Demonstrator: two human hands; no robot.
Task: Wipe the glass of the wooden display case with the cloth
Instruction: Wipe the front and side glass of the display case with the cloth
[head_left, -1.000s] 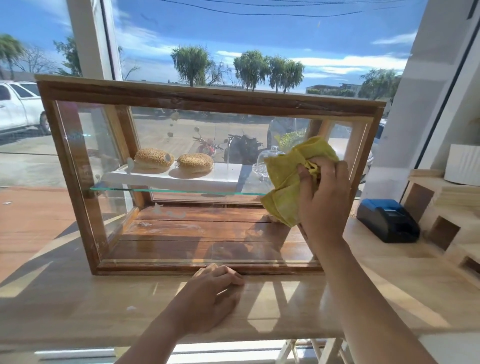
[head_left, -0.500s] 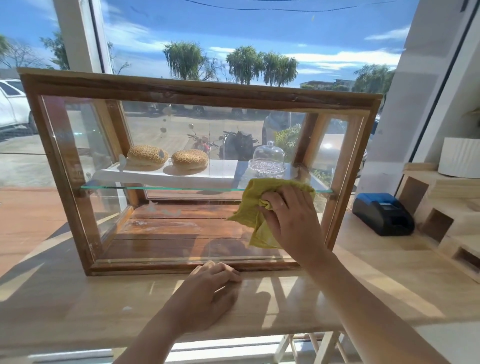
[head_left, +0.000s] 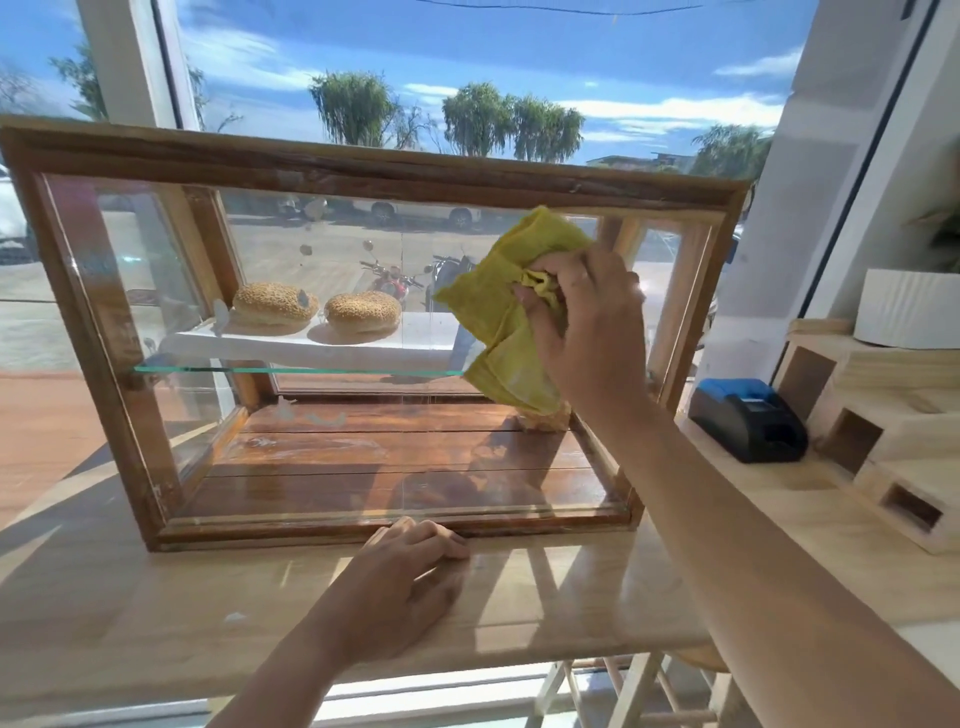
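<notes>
— How far along are you with the glass?

— Midway, by my guess. My right hand (head_left: 587, 332) is clenched on the yellow cloth (head_left: 501, 317), bunched up and pressed flat against the front pane (head_left: 322, 426) of the wooden display case (head_left: 363, 174), high on the right side, its top corner just under the upper rail. The case sits on the pale wooden counter (head_left: 104, 597) in front of the window

— And the other hand?

— My left hand (head_left: 410, 566) holds nothing; it rests palm down on the counter with loosely curled fingers touching the bottom rail, steadying the case, I think

— What's left to do?

— The right part of the front pane is the bit I'm working on. I can't tell from here how clean the middle and left are; faint smears and reflections show low on the glass. The side panes look untouched as far as I can judge. The two sesame buns (head_left: 275, 306) sit on their white board (head_left: 311, 348) inside, above the glass shelf (head_left: 291, 370)

— What changed over the last second?

— Half a second ago the cloth was down at shelf level, lower on the pane; now it's swept back up near the top rail, much as it was a second ago. So I'm stroking up and down the same right-hand strip. My left hand hasn't moved
</notes>
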